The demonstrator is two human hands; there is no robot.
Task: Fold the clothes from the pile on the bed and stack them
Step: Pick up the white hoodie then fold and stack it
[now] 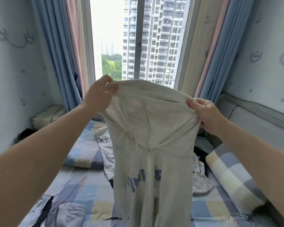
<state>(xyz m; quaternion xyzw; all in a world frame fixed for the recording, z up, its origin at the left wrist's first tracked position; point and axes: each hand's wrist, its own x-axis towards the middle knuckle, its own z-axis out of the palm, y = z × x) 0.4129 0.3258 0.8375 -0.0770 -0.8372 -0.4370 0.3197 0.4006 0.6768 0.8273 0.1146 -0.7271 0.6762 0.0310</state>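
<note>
Left hand (101,92) and right hand (206,115) hold a pale hoodie (152,136) above the bed (82,185).
Each pinches the hood's rim; other clothes (106,154) lie on the bed.

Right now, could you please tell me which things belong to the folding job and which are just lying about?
Job: zip hoodie, held up by left hand and right hand; white top, grey garment on bed.
Lying about: checked pillow, curtains.

Daylit window (138,38), blue curtains (56,54), patterned walls (11,63).
</note>
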